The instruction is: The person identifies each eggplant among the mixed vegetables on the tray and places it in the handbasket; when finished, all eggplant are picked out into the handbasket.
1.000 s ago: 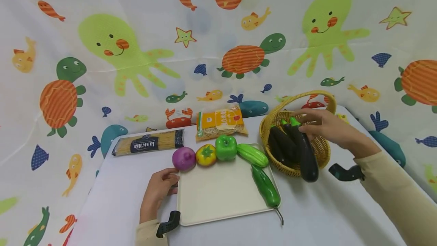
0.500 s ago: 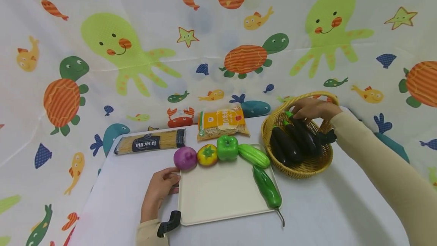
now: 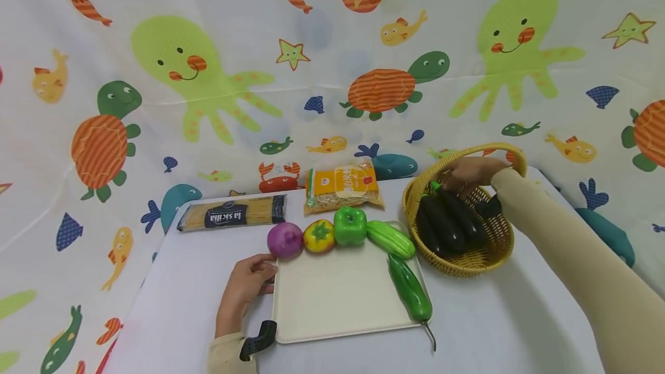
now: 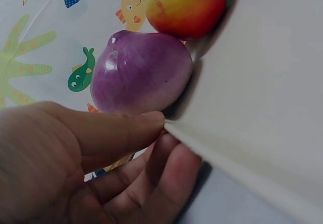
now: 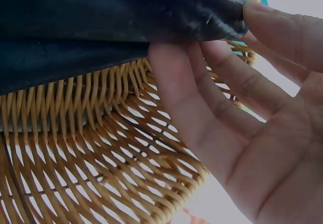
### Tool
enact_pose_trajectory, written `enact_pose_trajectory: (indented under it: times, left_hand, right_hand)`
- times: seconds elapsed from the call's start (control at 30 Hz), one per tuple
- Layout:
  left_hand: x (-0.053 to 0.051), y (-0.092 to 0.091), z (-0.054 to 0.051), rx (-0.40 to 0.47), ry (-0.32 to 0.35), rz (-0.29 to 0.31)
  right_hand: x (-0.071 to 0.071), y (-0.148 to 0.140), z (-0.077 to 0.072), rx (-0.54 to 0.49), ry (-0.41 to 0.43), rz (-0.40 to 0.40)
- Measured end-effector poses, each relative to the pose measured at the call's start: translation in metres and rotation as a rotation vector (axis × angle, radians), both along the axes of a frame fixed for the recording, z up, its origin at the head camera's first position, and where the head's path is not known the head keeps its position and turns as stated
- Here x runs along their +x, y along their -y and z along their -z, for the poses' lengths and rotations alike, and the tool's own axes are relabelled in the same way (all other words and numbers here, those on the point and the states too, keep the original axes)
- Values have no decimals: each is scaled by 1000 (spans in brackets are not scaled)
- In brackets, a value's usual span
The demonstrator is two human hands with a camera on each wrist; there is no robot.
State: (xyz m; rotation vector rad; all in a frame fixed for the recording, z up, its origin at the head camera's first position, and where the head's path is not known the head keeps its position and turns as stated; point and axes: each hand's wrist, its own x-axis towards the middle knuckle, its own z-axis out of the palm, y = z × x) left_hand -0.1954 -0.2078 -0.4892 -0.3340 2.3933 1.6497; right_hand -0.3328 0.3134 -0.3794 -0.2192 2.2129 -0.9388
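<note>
My left hand (image 3: 245, 284) pinches the left rim of a cream tray (image 3: 348, 299), thumb on top and fingers below in the left wrist view. Beside that thumb sits a purple onion (image 4: 144, 72). My right hand (image 3: 470, 172) reaches under the handle of a wicker basket (image 3: 506, 247) and holds an eggplant (image 3: 462, 215) by its stem end. In the right wrist view, thumb and fingers lie around the tip of the eggplant (image 5: 126, 12). Other dark eggplants (image 3: 436, 227) lie alongside it in the basket, partly hidden.
Along the tray's back edge stand a yellow-red fruit (image 3: 319, 236), a green bell pepper (image 3: 350, 226) and a ridged green cucumber (image 3: 391, 239). A long green pepper (image 3: 409, 290) lies at the tray's right. Behind are a pasta pack (image 3: 232, 213) and an orange bag (image 3: 344, 186).
The right hand has moved back and down with the eggplant, which hung over the basket's front rim and now lies inside. The left hand keeps its place on the tray.
</note>
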Motion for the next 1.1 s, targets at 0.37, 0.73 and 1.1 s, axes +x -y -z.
enact_pose_trajectory:
  times: [0.37, 0.73, 1.1]
  left_hand:
    - [0, -1, 0, 9, -2, -2]
    - [1, 0, 0, 4, -2, -2]
    - [2, -1, -2, 15, -11, -2]
  right_hand:
    - [1, 9, 10, 1, -11, -2]
    - [1, 4, 14, -46, -37, 20]
    - [37, 6, 4, 63, -321, 41]
